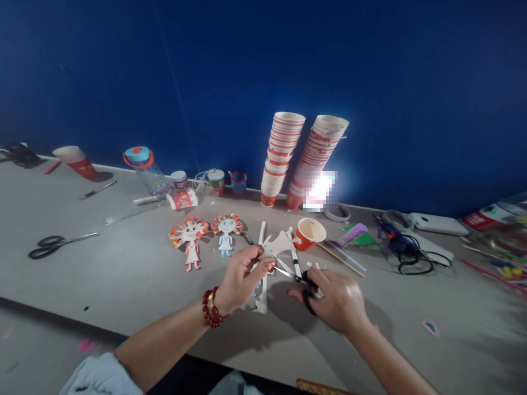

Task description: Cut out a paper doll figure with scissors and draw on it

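Note:
My left hand pinches a white paper cutout above the table, its fingers closed on the lower edge. In my right hand are black-handled scissors, their blades pointing left toward the paper by my left fingertips. Whether the blades touch the paper I cannot tell. A strip of cut paper lies below the hands. Just beyond stands an orange paper cup. Left of my hands lie two paper dolls with fringed orange hair, one in a red-edged dress, the other in blue.
Two tall stacks of paper cups, one left and one right, lean by the blue wall. Another pair of scissors lies at left, near a water bottle. Tape rolls, a dark cable and a white case are at right.

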Motion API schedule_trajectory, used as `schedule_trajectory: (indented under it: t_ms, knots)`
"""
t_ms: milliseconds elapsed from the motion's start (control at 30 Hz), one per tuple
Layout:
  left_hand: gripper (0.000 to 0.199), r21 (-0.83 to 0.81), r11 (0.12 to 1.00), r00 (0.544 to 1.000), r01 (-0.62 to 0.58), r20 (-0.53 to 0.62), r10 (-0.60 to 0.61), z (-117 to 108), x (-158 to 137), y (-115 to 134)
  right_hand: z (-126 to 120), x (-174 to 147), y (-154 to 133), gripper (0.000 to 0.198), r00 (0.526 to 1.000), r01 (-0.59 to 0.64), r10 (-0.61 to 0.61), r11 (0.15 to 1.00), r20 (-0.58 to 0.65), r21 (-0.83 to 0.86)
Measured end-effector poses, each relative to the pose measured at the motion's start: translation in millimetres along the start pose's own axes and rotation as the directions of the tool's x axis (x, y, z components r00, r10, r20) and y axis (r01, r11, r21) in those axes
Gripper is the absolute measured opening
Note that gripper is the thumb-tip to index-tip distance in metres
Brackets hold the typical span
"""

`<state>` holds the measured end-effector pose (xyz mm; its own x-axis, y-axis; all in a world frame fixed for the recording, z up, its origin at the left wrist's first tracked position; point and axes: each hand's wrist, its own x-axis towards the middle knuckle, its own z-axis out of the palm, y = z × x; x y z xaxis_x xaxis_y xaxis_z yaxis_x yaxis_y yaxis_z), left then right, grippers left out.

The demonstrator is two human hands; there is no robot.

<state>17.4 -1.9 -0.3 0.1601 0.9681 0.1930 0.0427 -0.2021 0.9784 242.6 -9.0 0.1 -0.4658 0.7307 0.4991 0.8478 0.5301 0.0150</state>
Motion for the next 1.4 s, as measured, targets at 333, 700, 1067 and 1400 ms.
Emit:
schedule_trajectory:
  t_ms: [333, 700, 1067, 1400]
  knots:
    - [0.030, 0.038, 0.998, 0.999, -0.042, 0.022, 0.041, -1, -1, 1, -6, 5, -2, 0.046, 0.999, 0.012, -0.014, 0.999, -0.043, -0.039]
    - [0.028, -0.034, 0.999, 0.999, 0.008, 0.034, -0.007, 1, -1, -1, -8, 10, -6, 0.049, 0.996, 0.028, -0.037, 0.992, -0.077, -0.121]
    - [0.029, -0.073, 0.997, 1.000, 0.006, 0.013, -0.005, 1, -1, 1, -5, 15, -7, 0.053, 0.998, 0.037, -0.043, 0.993, -0.044, -0.115]
    - [0.028, -0.093, 0.994, 0.998, 0.054, 0.024, -0.052, 2, -2, -1, -4, 15, -7, 0.054, 0.994, 0.054, -0.064, 0.992, -0.089, -0.114]
